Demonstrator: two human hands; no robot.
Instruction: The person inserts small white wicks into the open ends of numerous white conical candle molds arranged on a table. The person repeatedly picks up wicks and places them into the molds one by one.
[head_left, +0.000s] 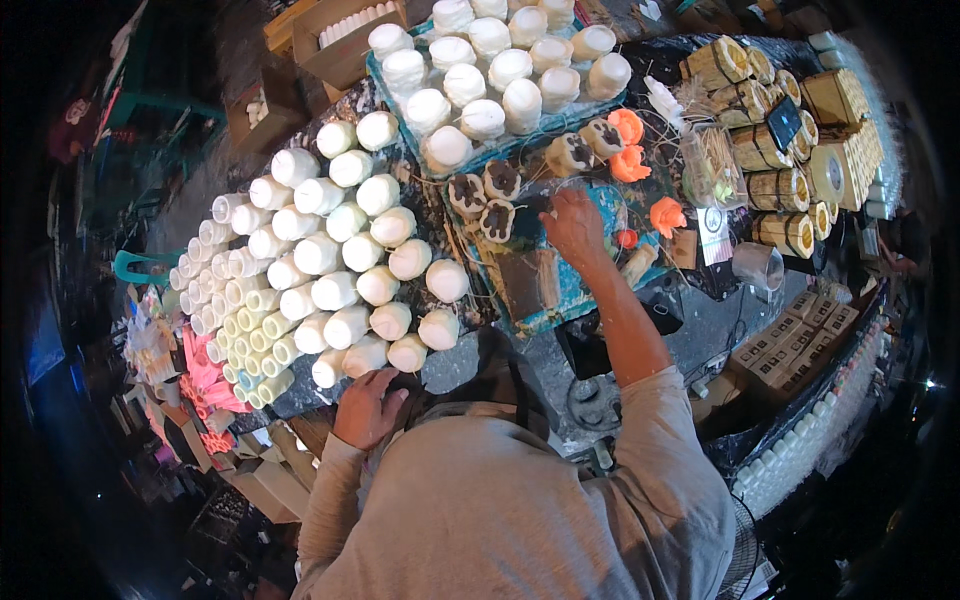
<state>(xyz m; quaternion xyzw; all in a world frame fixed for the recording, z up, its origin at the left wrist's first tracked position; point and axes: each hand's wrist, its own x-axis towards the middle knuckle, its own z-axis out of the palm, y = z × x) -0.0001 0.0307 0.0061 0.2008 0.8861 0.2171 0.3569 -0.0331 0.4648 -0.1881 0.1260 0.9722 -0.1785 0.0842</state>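
Observation:
My right hand [577, 225] is over a blue-green tray [572, 310], its fingers bent inward and pointing down. Whatever lies between those fingertips is too small to make out. Left of it stand pale pieces with dark brown, flower-shaped tops [497, 220], with similar pieces [570, 154] beyond it. At the table's near edge rests my left hand [368, 410], thumb apart from the fingers, holding nothing I can see. Just past it are rows of white candles [346, 326], rounded and with thin wicks showing on some.
A second blue-green tray [404, 130] of white candles stands at the back. Orange flower-shaped pieces [666, 216] lie right of my hand. Yellowish cylinders with dark bands [780, 190] are stacked far right. A carton of small boxes [800, 335] and a clear cup [757, 266] sit nearer.

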